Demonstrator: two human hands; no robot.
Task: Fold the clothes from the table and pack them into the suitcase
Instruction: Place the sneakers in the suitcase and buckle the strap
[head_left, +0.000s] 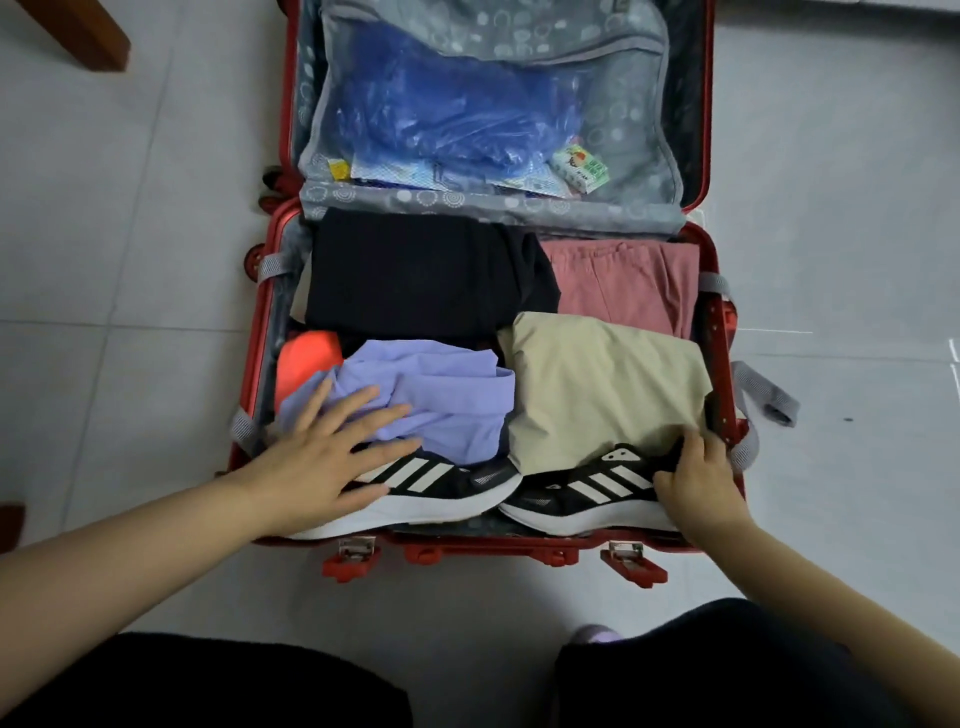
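So, suitcase (467, 543): it lies open on the floor (156, 260) in front of you, red shell, lid (704, 104) flat on the far side.
Left hand (332, 457): released, your fingers straight and spread, palm down at the suitcase's near left corner, resting on the lilac garment (452, 400) and on the left shoe (441, 488).
Right hand (696, 483): grasping the heel end of the right shoe (587, 493) at the suitcase's near right corner, your fingers curled over its top and your thumb on its side.
Shoes: two black trainers with white stripes and white soles, lying on their sides end to end along the suitcase's near wall.
Lilac garment: rumpled, in the near left part of the suitcase, just behind the left shoe.
Beige garment (602, 384): folded, in the near right part of the suitcase, touching the lilac one and overlapping the right shoe.
Black garment (415, 275): folded, in the far left part of the suitcase.
Pink garment (623, 286): folded, in the far right part, partly under the beige and black ones.
Orange item (306, 358): against the suitcase's left wall, its near end under the lilac garment; you cannot tell what it is.
Lid pocket (644, 171): grey mesh, holding a blue bag (441, 114) and a small box (579, 166).
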